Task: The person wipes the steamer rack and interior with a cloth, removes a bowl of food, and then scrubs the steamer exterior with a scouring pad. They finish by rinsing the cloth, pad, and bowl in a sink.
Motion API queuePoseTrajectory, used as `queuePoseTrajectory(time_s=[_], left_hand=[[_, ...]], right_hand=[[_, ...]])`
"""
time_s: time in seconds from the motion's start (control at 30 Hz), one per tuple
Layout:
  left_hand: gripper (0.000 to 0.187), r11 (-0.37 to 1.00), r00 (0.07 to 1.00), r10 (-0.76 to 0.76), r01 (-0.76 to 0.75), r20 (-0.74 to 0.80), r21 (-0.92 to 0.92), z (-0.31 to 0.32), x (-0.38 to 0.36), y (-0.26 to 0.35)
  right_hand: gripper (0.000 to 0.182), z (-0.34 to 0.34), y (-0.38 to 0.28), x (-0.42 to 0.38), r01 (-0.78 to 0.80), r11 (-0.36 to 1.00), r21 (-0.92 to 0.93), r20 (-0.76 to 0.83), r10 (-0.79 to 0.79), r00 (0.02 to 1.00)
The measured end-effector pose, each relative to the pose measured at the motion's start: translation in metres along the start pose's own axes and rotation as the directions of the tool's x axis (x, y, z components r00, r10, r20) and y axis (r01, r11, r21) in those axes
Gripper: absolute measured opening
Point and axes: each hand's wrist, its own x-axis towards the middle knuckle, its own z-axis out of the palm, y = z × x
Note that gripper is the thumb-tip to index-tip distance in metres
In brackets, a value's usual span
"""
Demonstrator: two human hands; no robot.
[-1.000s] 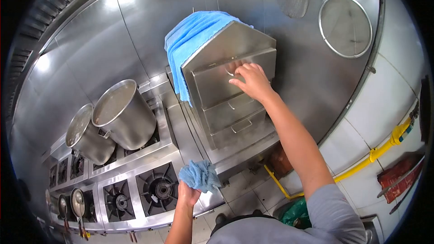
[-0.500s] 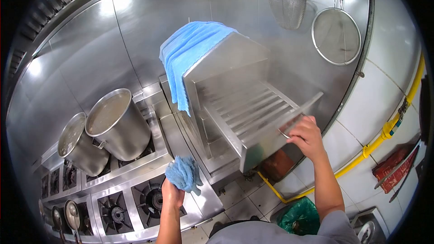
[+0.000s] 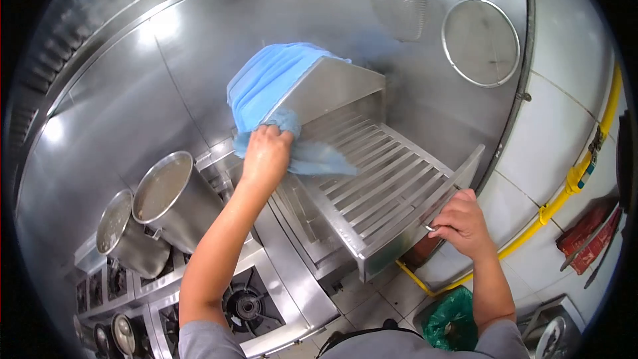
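Observation:
My left hand [image 3: 268, 158] is closed around a crumpled blue cloth [image 3: 324, 159], whose loose end trails over the left rail of a pulled-out slatted steel drawer [image 3: 372, 166]. My right hand [image 3: 463, 221] grips the metal handle [image 3: 433, 228] on the drawer's front panel. Behind the drawer stands its steel cabinet [image 3: 345, 84], with a sloped top. A lighter blue towel [image 3: 276, 76] is draped over that top and hangs down its left side, just beyond my left hand.
Two steel stockpots [image 3: 171, 196] with liquid stand on the gas range to the left, near an uncovered burner [image 3: 246, 303]. Strainers [image 3: 481, 41] hang on the back wall. A yellow gas pipe [image 3: 573, 189] runs along the right; a green-lined bin [image 3: 449, 322] sits below.
My left hand has moved up from above the burner to the drawer's left side, carrying the cloth. My right hand stays at the handle. The steamy haze over the slats has thinned.

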Motion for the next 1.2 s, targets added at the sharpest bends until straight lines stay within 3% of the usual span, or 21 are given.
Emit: queuePoseTrajectory(time_s=[0.17,0.37,0.43,0.5,0.53,0.57,0.67,0.73,0.8,0.87,0.93,1.03,1.1,1.2], left_hand=[[0.012,0.995,0.994,0.036,-0.046,0.106,0.091,0.039,0.071,0.055],[0.015,0.966,0.961,0.177,-0.127,0.211,-0.227,0.098,0.200,0.122],[0.014,0.847,0.926,0.313,-0.172,0.211,-0.504,0.092,0.222,0.141],[0.014,0.774,0.916,0.382,-0.244,0.122,-0.585,0.075,0.237,0.148],[0.014,0.688,0.900,0.432,-0.292,0.052,-0.665,0.064,0.235,0.151],[0.015,0.677,0.895,0.417,-0.188,0.160,-0.712,0.032,0.231,0.148],[0.015,0.697,0.875,0.435,-0.177,0.213,-0.695,-0.033,0.223,0.129],[0.016,0.784,0.888,0.415,-0.239,0.197,-0.573,-0.061,0.209,0.112],[0.018,0.897,0.877,0.356,-0.224,0.323,-0.382,-0.068,0.183,0.099],[0.024,0.934,0.873,0.349,-0.295,0.339,-0.201,-0.052,0.135,0.088],[0.038,0.971,0.769,0.231,-0.146,0.596,-0.188,-0.039,0.087,0.087],[0.050,0.947,0.731,0.321,-0.232,0.602,-0.222,0.033,0.023,0.079],[0.054,0.913,0.817,0.248,-0.018,0.520,-0.408,0.059,0.013,0.092],[0.053,0.880,0.823,0.290,-0.029,0.487,-0.475,0.093,0.055,0.123]], right_hand=[[0.017,-0.003,-0.001,0.001,-0.018,1.000,0.004,0.023,0.018,1.000],[0.018,-0.004,0.006,-0.002,0.021,1.000,0.008,0.035,-0.022,0.999],[0.017,0.001,0.007,-0.008,0.044,0.999,0.029,0.003,-0.044,0.999],[0.019,-0.001,0.011,-0.009,0.032,0.996,0.081,-0.030,-0.029,0.999],[0.019,-0.004,0.011,-0.010,0.023,0.996,0.087,-0.026,-0.021,0.999],[0.020,-0.006,0.012,-0.007,0.037,0.995,0.090,-0.022,-0.035,0.999],[0.022,-0.003,0.012,-0.005,0.055,0.994,0.096,-0.012,-0.054,0.998],[0.022,-0.004,0.013,-0.005,0.053,0.995,0.082,-0.003,-0.053,0.999],[0.022,-0.002,0.013,-0.007,0.074,0.995,0.064,-0.042,-0.071,0.997],[0.023,-0.003,0.012,-0.006,0.066,0.996,0.063,-0.040,-0.064,0.997],[0.023,-0.001,0.011,-0.007,0.058,0.997,0.059,-0.047,-0.055,0.997],[0.024,0.003,0.014,-0.011,0.075,0.996,0.040,-0.087,-0.071,0.994],[0.024,0.005,0.013,-0.011,0.067,0.997,0.040,-0.083,-0.064,0.994],[0.024,0.008,0.015,-0.011,0.062,0.997,0.043,-0.069,-0.059,0.996]])
